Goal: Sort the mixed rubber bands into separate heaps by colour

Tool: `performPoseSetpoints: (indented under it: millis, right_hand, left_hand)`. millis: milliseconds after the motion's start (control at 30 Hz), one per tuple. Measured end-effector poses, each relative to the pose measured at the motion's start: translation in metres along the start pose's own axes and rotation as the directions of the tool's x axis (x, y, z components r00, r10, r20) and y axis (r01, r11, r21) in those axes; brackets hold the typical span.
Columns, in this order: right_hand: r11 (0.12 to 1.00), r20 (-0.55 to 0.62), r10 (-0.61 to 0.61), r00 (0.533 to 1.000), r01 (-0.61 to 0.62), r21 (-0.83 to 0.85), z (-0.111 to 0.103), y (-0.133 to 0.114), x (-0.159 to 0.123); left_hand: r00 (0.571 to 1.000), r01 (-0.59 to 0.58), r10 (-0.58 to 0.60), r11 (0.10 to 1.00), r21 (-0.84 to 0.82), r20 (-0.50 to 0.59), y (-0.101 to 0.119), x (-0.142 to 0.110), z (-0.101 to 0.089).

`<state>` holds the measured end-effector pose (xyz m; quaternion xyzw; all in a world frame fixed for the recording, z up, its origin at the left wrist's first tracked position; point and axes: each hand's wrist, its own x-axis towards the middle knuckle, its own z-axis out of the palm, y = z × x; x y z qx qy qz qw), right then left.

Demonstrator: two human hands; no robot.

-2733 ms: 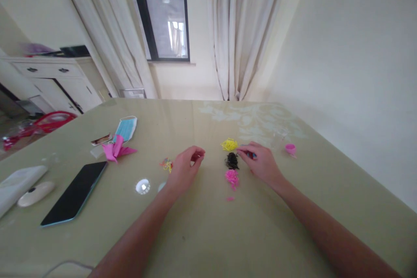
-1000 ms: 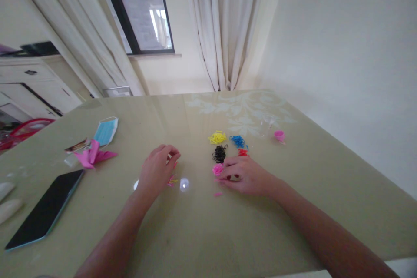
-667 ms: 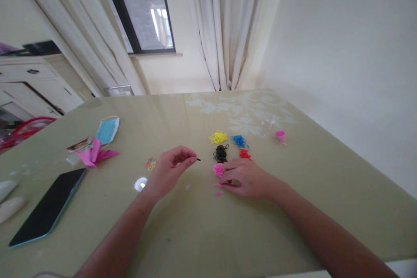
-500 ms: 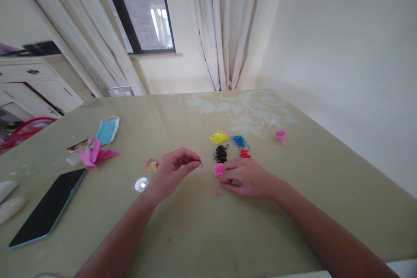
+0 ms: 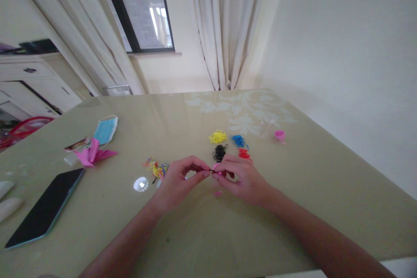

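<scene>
My left hand [image 5: 185, 178] and my right hand [image 5: 243, 179] meet fingertip to fingertip above the table, both closed in a pinch. Between them is a small black rubber band [image 5: 212, 171]. Just behind the fingers lie the pile of black rubber bands [image 5: 219, 152] and a pink pile [image 5: 217, 166], partly hidden by my right hand. Yellow bands [image 5: 217, 137], blue bands [image 5: 239, 140] and red bands [image 5: 244, 153] sit in heaps beyond. A loose pink piece [image 5: 218, 193] lies below my right fingers. Mixed coloured bands [image 5: 156, 167] spread left of my left hand.
A round, clear shiny piece [image 5: 141, 184] lies left of my left hand. Farther left are a dark-screened tablet [image 5: 45, 208], folded pink paper [image 5: 94, 154] and a blue face mask [image 5: 106, 130]. At right stand a small pink cup [image 5: 279, 135] and a clear container [image 5: 267, 125].
My left hand has moved right with the black band, and my right hand has come up from the pink pile to meet it. More of the mixed bands now shows.
</scene>
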<state>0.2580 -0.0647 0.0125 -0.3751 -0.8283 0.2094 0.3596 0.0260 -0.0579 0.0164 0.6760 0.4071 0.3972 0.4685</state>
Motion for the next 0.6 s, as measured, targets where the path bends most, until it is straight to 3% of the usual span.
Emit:
performPoseSetpoints:
  millis: [100, 200, 267, 367, 500, 600]
  right_hand:
    - [1.0, -0.04, -0.018, 0.999, 0.018, -0.01, -0.005, 0.0, 0.001]
    - [0.999, -0.116, -0.036, 0.993, 0.036, -0.001, -0.011, 0.0, 0.002]
    - [0.999, -0.166, -0.046, 0.985, 0.048, 0.008, -0.014, 0.001, 0.003]
    - [0.999, -0.226, -0.046, 0.973, 0.05, 0.008, -0.016, 0.002, 0.002]
    - [0.999, -0.297, -0.035, 0.954, 0.039, 0.007, -0.019, 0.004, 0.002]
    - [0.999, -0.365, -0.032, 0.93, 0.035, 0.0, -0.024, 0.003, 0.003]
  left_hand:
    - [1.0, -0.014, 0.014, 0.998, 0.067, -0.007, -0.002, 0.002, -0.003]
    - [0.994, -0.061, 0.086, 0.945, 0.32, -0.064, -0.005, 0.005, -0.013]
    - [0.98, -0.067, 0.162, 0.813, 0.578, -0.115, -0.007, 0.007, -0.022]
    - [0.97, 0.054, 0.174, 0.526, 0.849, -0.17, -0.009, 0.008, -0.035]
    - [0.966, 0.252, -0.001, 0.223, 0.942, -0.258, -0.008, 0.004, -0.043]
    - [0.956, 0.271, -0.147, 0.128, 0.954, -0.252, -0.009, -0.001, -0.043]
